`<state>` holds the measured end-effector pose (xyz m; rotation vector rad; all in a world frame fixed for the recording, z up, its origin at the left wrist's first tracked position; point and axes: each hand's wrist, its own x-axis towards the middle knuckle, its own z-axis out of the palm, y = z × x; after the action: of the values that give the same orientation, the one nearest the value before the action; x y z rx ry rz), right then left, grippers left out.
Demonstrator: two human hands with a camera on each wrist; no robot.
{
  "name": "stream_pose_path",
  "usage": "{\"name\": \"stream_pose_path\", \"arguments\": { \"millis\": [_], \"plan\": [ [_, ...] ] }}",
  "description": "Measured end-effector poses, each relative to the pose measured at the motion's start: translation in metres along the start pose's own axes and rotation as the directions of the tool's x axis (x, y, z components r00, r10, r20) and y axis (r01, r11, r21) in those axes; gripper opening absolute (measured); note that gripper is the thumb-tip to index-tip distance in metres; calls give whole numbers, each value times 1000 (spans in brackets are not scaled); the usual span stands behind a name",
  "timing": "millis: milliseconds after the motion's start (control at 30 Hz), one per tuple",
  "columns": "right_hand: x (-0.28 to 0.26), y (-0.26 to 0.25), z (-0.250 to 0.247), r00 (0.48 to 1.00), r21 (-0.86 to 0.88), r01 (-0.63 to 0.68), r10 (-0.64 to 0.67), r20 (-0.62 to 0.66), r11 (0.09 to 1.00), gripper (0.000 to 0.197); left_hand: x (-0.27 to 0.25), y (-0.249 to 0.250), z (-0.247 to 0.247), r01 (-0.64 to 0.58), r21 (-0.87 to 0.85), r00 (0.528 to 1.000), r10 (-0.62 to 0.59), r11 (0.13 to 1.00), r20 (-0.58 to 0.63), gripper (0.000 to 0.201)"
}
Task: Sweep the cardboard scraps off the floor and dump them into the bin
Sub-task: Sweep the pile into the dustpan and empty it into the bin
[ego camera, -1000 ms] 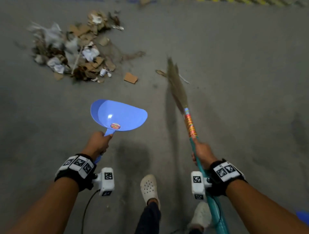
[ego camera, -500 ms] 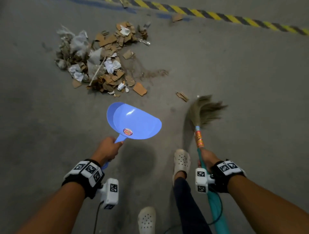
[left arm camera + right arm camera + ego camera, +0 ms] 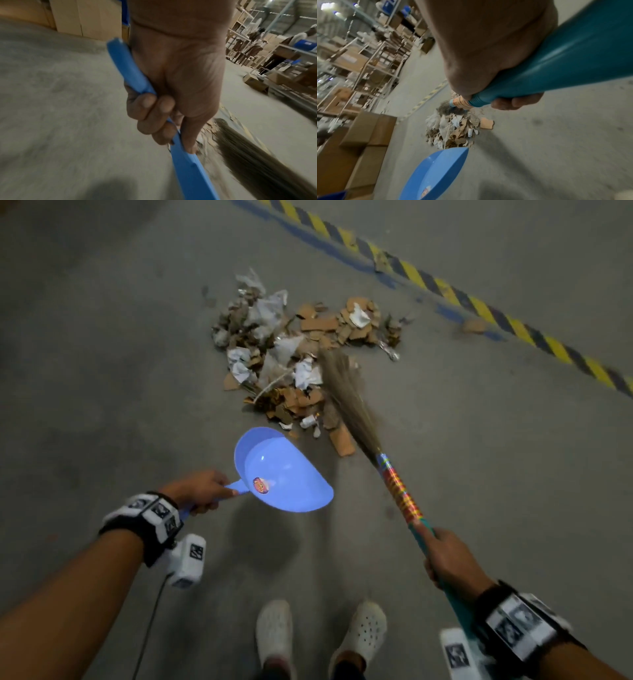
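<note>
Both hands were full, left hand (image 3: 202,489) wrapped round the blue dustpan (image 3: 284,474) handle, right hand (image 3: 448,556) gripping the broom (image 3: 346,392), scrap pile (image 3: 298,354) just ahead of them, and I figured one hard flick could've scattered bits past the still-raised pan.

Warehouse; shelving (image 3: 373,63) w/ boxes (image 3: 368,129); hazard-striped floor (image 3: 479,306)

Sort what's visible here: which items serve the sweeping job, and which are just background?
Job:
- scrap pile
- broom, held by right hand
- blue dustpan, held by left hand
- stray cardboard piece by the tape

Background:
- hazard tape
- stacked boxes
- shelving

No bin shows.
</note>
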<state>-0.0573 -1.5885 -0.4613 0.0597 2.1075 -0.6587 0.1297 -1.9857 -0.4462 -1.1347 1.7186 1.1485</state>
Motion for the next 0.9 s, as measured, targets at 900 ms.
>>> {"name": "stream_pose_path", "arguments": {
  "millis": [900],
  "plan": [
    [451,-606,218,938,-803,243,-344,50,544,47,324,-64,-395,-184,-203,853,54,962,-519,34]
  ]
}}
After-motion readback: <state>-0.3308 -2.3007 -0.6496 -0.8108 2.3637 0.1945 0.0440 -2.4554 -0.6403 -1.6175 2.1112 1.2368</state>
